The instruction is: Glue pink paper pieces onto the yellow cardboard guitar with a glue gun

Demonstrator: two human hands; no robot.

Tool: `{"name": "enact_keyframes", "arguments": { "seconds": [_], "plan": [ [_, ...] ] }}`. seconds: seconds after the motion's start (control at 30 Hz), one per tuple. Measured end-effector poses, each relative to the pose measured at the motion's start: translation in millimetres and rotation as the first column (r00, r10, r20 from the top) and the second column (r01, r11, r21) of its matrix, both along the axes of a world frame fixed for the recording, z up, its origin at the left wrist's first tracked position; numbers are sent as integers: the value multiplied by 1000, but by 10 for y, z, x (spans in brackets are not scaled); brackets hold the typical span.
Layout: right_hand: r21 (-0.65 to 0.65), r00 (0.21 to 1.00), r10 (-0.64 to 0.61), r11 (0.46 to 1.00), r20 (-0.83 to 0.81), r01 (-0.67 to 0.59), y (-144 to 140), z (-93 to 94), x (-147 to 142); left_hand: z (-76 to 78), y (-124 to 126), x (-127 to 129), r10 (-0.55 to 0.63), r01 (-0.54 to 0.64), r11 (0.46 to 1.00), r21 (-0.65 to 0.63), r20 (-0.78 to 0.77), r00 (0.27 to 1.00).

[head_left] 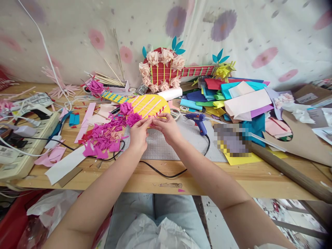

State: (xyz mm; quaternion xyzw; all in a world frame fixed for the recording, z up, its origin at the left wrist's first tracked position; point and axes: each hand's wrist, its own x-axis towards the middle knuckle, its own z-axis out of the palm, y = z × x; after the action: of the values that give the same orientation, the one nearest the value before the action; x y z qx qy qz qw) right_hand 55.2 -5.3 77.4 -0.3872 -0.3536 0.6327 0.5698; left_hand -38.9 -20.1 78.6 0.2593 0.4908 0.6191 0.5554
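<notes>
My left hand (139,134) and my right hand (168,127) meet at the lower edge of a yellow paper guitar (163,101). The fingers of both are pinched together around a small pinkish-red bit, mostly hidden by the fingertips. Pale pink strips cross the guitar's body, and small red pieces stand along its edge beside my right fingers. Two magenta paper flowers (134,119) sit on the body to the left of my hands. The neck, with blue marks, points to the back left, where another magenta flower (95,87) lies at its end.
A blue glue gun (198,121) stands right of my hands on a grey cutting mat (181,152), its black cord looping in front. Magenta scraps (103,136) are heaped left. Behind stands a red paper guitar (198,71) with pale flowers. Coloured paper (246,100) and a wooden handle (290,166) lie right.
</notes>
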Motion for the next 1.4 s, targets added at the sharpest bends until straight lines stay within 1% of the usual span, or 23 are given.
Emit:
{"name": "enact_keyframes", "arguments": {
  "seconds": [0.07,0.1,0.13,0.17,0.2,0.23,0.27,0.3,0.33,0.37,0.4,0.43,0.5,0.57,0.63,0.7,0.83,1.0,1.1,1.2,1.27,1.4],
  "plan": [
    [-5,999,-15,1000,36,16,20,0,22,-37,19,-25,-12,14,1000,17,-82,997],
    [-5,998,-25,1000,58,25,32,5,52,-55,31,-50,-6,15,998,54,-153,988],
    [-3,996,-36,999,81,36,44,14,99,-68,43,-81,14,15,993,114,-254,967],
    [-2,993,-47,999,110,47,56,26,160,-76,55,-118,55,21,981,192,-383,922],
    [-5,988,-51,999,145,52,66,39,233,-78,67,-156,113,45,960,278,-528,842],
    [-12,981,-49,999,187,52,74,51,314,-75,79,-191,175,98,933,347,-672,719],
    [-30,970,-28,999,242,36,80,60,395,-69,91,-219,229,174,905,388,-790,569],
    [-55,954,7,998,300,10,83,67,471,-63,105,-238,266,261,881,394,-871,413],
    [-81,934,42,997,356,-14,82,70,534,-58,122,-247,293,341,861,376,-917,271],
    [-106,911,77,994,405,-37,79,70,581,-57,143,-245,310,408,844,348,-937,158],
    [-123,890,104,991,444,-55,74,69,610,-58,169,-237,321,455,831,319,-944,75],
    [-134,871,126,988,474,-70,69,67,620,-61,198,-224,329,484,823,296,-944,16],
    [-150,839,168,983,517,-104,62,62,596,-64,266,-203,341,508,817,272,-939,-47],
    [-172,814,209,976,542,-136,68,58,540,-56,339,-203,342,519,814,260,-937,-69],
    [-205,800,242,967,549,-151,86,53,478,-37,410,-227,324,530,813,243,-944,-63],
    [-249,794,253,960,553,-133,112,52,421,-14,475,-266,281,527,820,223,-959,-32],
    [-339,769,257,939,585,-56,164,78,339,10,569,-333,207,498,842,209,-976,59],
    [-348,776,206,937,596,19,214,113,291,-10,614,-352,179,492,845,207,-978,104],
    [-337,783,210,941,585,0,254,61,268,-33,624,-354,177,488,845,218,-976,128],
    [-318,820,222,947,528,-52,299,-10,240,-43,627,-359,177,489,844,220,-975,133],
    [-331,826,224,943,517,-48,318,-17,218,-40,627,-361,175,493,843,216,-976,128],
    [-373,755,225,927,616,28,307,82,167,-32,633,-362,165,490,847,204,-979,122]
  ]
}}
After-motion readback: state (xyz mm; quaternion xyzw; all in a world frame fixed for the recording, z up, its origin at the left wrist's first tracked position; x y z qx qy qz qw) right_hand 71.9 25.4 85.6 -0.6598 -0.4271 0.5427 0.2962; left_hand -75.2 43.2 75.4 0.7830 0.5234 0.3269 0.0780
